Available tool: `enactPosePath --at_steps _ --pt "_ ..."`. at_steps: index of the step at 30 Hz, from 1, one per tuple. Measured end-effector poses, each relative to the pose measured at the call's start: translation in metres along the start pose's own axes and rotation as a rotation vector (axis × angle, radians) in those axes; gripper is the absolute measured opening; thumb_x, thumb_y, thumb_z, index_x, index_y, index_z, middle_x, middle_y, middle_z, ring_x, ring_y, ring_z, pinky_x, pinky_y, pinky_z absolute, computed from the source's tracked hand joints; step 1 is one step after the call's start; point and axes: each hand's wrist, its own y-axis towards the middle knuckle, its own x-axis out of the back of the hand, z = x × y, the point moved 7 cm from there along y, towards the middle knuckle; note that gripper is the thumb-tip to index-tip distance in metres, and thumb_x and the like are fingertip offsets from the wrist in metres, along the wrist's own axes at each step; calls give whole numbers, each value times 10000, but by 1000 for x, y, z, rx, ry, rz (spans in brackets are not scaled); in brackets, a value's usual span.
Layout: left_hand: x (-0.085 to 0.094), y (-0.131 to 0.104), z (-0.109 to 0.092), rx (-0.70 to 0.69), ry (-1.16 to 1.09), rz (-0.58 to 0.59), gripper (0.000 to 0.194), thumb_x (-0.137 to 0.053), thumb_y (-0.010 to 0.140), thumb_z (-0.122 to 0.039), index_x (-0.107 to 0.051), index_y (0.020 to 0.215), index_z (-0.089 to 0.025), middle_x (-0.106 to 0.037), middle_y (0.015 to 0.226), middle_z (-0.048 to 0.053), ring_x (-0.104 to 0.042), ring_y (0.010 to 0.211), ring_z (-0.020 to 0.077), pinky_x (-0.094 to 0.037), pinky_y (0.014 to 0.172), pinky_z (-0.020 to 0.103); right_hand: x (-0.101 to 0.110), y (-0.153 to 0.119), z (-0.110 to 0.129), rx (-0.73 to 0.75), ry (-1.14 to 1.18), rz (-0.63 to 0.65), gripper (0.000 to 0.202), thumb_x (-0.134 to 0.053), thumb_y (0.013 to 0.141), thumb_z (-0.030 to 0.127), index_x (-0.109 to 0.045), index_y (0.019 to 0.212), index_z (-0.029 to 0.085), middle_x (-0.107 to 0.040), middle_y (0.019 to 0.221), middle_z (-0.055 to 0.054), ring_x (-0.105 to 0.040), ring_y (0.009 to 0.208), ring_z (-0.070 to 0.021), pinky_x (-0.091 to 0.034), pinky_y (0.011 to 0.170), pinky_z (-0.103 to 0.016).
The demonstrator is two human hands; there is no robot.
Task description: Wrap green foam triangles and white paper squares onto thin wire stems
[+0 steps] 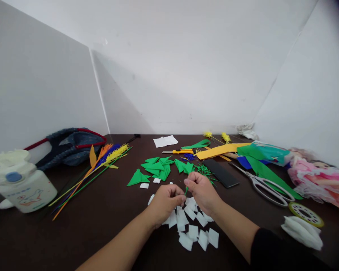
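In the head view my left hand (168, 203) and my right hand (203, 192) meet near the middle of the table, both with fingers pinched. Between their fingertips runs a short thin green strip (187, 190), partly hidden by the fingers. Under and in front of the hands lie several small white paper-like squares (193, 231), loosely scattered. Just beyond the hands are folded green paper pieces (154, 167) and, to their right, a bunch of fine green strips (205, 170).
A yellow utility knife (182, 151) lies behind the green pieces. On the right are a black flat slab (222, 173), scissors (261, 184), a tape roll (305, 214) and a doll (318, 173). Flower-like stems (93, 175) and a white flip-top container (24, 186) stand left.
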Motion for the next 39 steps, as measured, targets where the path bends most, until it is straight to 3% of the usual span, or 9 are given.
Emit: enactPosePath --at_steps 6,12,19,23,25,29,33,39 --pt "2 2 2 -29 172 -34 92 -539 675 -192 -515 597 -150 -512 531 -30 -434 533 103 -325 533 218 6 2 0 66 -166 -64 288 -622 674 319 -390 565 188 -329 511 69 -295 500 -89 -241 486 -232" --pt "4 1 -9 -106 528 -189 176 -538 643 -167 -409 523 -176 -438 497 -55 -392 500 94 -279 502 211 5 1 6 65 -246 -109 290 -618 651 311 -382 534 189 -316 496 75 -279 490 -88 -241 478 -230" --pt "2 -1 -20 -164 814 -245 202 -575 644 -191 -413 525 -173 -456 484 -59 -405 502 98 -310 618 255 10 3 6 56 -274 -152 286 -613 652 317 -388 529 190 -308 486 78 -265 471 -84 -218 459 -229" --pt "12 1 -17 -146 718 -169 269 -635 628 -316 -422 537 -178 -453 502 -56 -410 513 109 -310 557 242 20 6 6 70 -191 -158 305 -608 674 350 -381 548 191 -310 480 81 -262 468 -81 -218 464 -228" --pt "14 3 -16 -134 580 -133 210 -603 669 -345 -488 615 -178 -504 576 -35 -452 569 124 -330 544 234 21 5 6 66 -139 -145 315 -615 674 356 -375 554 192 -305 481 83 -264 466 -80 -219 467 -228" --pt "2 10 -16 -140 346 -36 147 -564 708 -283 -567 795 -165 -592 744 1 -525 708 141 -389 643 241 15 1 5 55 -89 -128 310 -619 676 347 -384 551 187 -331 478 80 -282 469 -80 -228 468 -227" --pt "-2 13 -15 -121 329 -104 101 -563 690 -238 -547 636 -155 -547 592 -21 -486 598 124 -364 575 233 9 -2 2 25 -37 -115 285 -639 662 333 -431 552 173 -350 483 77 -277 466 -72 -221 460 -221" --pt "-2 14 -9 -77 134 -83 111 -528 698 -232 -531 614 -159 -539 533 -30 -464 533 109 -366 544 231 5 -1 6 -31 108 80 202 -596 709 348 -640 746 154 -497 602 25 -362 500 -75 -276 498 -231"
